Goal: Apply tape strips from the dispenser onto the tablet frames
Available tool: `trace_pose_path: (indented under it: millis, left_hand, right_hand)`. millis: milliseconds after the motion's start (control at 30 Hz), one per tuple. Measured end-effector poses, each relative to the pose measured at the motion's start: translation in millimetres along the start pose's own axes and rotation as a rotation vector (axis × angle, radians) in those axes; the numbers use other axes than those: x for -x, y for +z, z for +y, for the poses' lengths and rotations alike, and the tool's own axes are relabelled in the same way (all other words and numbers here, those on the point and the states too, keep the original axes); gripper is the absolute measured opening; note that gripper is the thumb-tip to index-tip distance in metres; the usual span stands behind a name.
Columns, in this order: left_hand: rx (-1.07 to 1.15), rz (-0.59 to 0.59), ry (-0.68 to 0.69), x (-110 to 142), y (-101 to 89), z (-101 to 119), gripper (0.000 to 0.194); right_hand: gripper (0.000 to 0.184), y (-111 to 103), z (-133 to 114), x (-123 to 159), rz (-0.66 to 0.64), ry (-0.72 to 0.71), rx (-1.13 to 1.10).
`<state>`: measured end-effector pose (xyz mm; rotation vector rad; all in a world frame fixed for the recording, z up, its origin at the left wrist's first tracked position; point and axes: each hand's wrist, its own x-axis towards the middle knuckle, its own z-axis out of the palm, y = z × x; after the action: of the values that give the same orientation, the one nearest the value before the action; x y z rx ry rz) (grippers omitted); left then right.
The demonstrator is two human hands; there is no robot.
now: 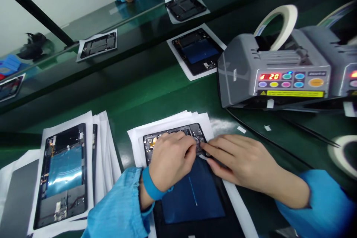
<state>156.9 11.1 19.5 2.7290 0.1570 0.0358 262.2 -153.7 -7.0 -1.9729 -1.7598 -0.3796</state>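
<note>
You're working slowly, nicely, over the black rectangular tablet frame [170, 130] on white paper [136, 145], near centre, your left hand [170, 160] and right hand [237, 160] half-curled, fingertips [205, 148] meeting at its far right corner; any grip, I can't tell.

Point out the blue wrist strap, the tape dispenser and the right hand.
Blue wrist strap [152, 185], head view, the band's middle.
Tape dispenser [279, 58], head view, grey housing.
Right hand [240, 158], head view, back of hand.

The left hand [171, 160] and right hand [240, 160] partly hide the tablet housing [174, 129].
</note>
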Motion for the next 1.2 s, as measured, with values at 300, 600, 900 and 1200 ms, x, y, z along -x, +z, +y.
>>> trace_pose_path:
  millis: [300,600,900,1200]
  left_hand:
    - [-0.014,-0.013,0.008,-1.0,-0.2,-1.3,0.015]
    - [0.005,-0.013,0.013,-0.6,2.3,-2.3,0.014]
    - [0.016,-0.016,0.018,-0.5,1.0,-2.4,0.013]
    - [0.010,-0.004,0.023,-0.6,1.9,-2.3,0.013]
  right_hand:
    - [0.011,7.5,0.6,-12.0,0.080,0.099,0.151]
    - [0.006,9.7,-0.6,-10.4,0.064,0.094,0.150]
    - [0.008,7.3,-1.6,-9.9,0.079,0.054,0.162]
    - [0.005,7.4,-1.9,-12.9,0.078,0.063,0.200]
